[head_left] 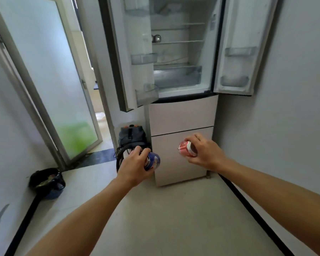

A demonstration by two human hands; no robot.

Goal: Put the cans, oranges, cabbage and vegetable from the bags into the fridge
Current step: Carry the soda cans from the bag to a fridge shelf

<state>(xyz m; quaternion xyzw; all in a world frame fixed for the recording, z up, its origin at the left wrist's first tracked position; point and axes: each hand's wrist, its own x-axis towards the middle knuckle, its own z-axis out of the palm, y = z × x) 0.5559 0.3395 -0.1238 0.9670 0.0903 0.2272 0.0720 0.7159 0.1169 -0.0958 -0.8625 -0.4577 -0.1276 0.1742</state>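
My left hand [135, 166] grips a blue can [153, 161], held sideways in front of the fridge's lower drawers. A red can [185, 148] sits in my right hand [205, 152], also tilted, a little higher and to the right. The fridge [181, 115] stands ahead with both upper doors swung open. Its wire shelves and clear crisper drawer [177, 75] look nearly bare; a small round metal object [156, 38] rests on a middle shelf. A black bag [47, 180] with dark contents lies on the floor at the left wall.
A dark vacuum cleaner with a coiled hose [130, 139] stands against the fridge's left side. A frosted glass door [44, 71] hangs open at the left, leading to another room. Walls close in on both sides, with a black skirting strip [248, 206] along the right.
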